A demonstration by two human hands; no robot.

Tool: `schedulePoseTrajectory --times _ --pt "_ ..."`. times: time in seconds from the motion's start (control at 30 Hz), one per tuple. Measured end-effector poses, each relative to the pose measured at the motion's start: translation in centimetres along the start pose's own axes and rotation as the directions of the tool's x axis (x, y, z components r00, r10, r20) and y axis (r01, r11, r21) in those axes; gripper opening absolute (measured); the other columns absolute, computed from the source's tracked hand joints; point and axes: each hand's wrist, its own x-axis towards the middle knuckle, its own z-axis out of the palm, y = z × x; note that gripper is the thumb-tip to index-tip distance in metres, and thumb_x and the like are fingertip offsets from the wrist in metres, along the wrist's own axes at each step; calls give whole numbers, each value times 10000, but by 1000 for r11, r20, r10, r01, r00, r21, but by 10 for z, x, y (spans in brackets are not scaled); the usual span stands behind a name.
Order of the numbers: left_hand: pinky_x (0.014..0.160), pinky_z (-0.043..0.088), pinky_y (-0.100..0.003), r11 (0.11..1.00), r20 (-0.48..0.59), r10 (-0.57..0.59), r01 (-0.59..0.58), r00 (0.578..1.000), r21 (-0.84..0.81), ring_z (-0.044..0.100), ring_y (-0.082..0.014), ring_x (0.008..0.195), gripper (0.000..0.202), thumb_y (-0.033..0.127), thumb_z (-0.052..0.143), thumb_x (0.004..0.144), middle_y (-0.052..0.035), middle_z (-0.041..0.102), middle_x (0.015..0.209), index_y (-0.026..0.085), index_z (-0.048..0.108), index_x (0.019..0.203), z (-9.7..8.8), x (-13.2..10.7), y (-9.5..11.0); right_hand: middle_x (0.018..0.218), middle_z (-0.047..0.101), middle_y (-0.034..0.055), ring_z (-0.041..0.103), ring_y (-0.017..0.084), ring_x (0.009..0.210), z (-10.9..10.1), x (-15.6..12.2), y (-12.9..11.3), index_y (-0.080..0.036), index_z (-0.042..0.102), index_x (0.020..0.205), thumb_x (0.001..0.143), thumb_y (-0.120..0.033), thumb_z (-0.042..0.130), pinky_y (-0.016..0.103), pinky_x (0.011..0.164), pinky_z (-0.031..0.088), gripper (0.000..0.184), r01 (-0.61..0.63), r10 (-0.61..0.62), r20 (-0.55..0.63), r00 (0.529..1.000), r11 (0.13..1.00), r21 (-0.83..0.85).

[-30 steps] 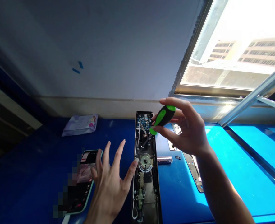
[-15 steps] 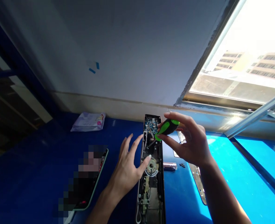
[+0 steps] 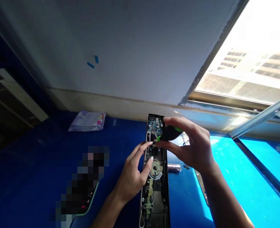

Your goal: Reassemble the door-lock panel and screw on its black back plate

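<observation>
- Your right hand [image 3: 192, 145] grips a screwdriver [image 3: 169, 133] with a black-and-green handle, thumb below and fingers curled over the top; the handle points up to the right and the tip angles down to the left into the open lock body [image 3: 155, 177].
- The lock body is a long, narrow door-lock panel lying face down on the blue table [image 3: 35, 177], its far end near the wall. A blue circuit board [image 3: 155, 125] sits at that far end, a round metal spindle disc [image 3: 156, 167] near the middle, and white wires [image 3: 147, 139] run along its left edge.
- Your left hand [image 3: 132, 174] is not holding anything: the fingers are loosely bent, with the fingertips [image 3: 147, 145] resting on the left rim of the lock body, just beside the screwdriver tip, and the thumb near the spindle disc.
- Just right of the lock body lie a small silvery cylinder [image 3: 174, 167] and a few tiny dark screws [image 3: 186, 167]; a flat metal plate [image 3: 201, 186] runs beneath your right wrist.
- A phone [image 3: 87, 196] with a pale green case lies to the left of your left forearm, its screen blurred out.
- A pale packet [image 3: 87, 121] rests far left by the wall, well apart from your hands.
</observation>
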Motion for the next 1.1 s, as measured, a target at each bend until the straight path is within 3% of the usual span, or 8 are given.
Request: schedulePoseTrajectory --times 0.2,0.33,0.43,0.63,0.73,0.83,1.0,1.1 --pt "1138 533 -391 1000 -17 9 -9 1000 -13 626 -235 1368 443 293 582 1026 -37 649 1486 325 544 1466 1 -2 -1 1462 690 45 715 242 1246 0 7 -10 -316 584 1511 1034 -131 555 429 1004 638 512 -100 94 36 995 973 210" --pt "1124 542 -400 1000 -17 15 -16 1000 -26 631 -240 1358 444 286 583 1022 -46 648 1484 314 547 1464 0 -1 0 1144 797 13 760 201 961 1 9 -7 -345 737 1323 911 -149 784 371 837 644 459 -43 58 -113 992 990 132" --pt "1133 539 -416 1000 -13 11 -11 1000 -27 640 -244 1347 439 285 584 1022 -50 654 1478 305 550 1459 -1 0 1 987 752 11 709 185 845 -1 9 -6 -346 776 1256 843 -236 874 346 731 611 439 -27 27 -163 986 1000 0" --pt "1134 543 -431 999 -16 7 -8 1000 -47 659 -254 1321 435 299 589 1027 -53 668 1457 309 556 1461 0 0 -1 1371 737 30 714 253 1244 -8 10 -13 -354 676 1425 1040 -126 533 477 1031 616 469 -124 123 18 992 968 217" --pt "1112 555 -406 998 -18 8 -9 1000 -60 674 -242 1297 446 286 599 1024 -37 676 1445 326 553 1467 1 -1 -2 1105 796 16 760 212 960 -7 10 -9 -378 757 1302 940 -159 751 403 817 658 423 -53 69 -89 994 983 176" --pt "1094 561 -390 998 -21 13 -14 1000 -67 678 -232 1286 440 279 601 1024 -25 677 1442 333 556 1458 1 -1 -3 884 702 4 674 172 773 -7 10 -5 -367 812 1186 842 -240 878 346 658 606 373 -35 43 -195 980 998 43" --pt "1092 561 -387 998 -13 16 -16 1000 -65 684 -226 1277 436 277 608 1022 -25 677 1440 324 553 1451 1 0 -4 1317 737 46 726 234 1166 -12 9 -8 -339 700 1396 1055 -170 536 461 984 619 414 -119 123 -9 992 975 189" --pt "1082 569 -398 998 -18 15 -16 1000 -59 694 -237 1260 425 284 611 1017 -42 684 1432 306 565 1440 0 0 -2 1215 791 18 763 220 1055 -12 10 -8 -363 723 1355 1012 -164 642 441 917 647 405 -107 112 -8 994 963 247"
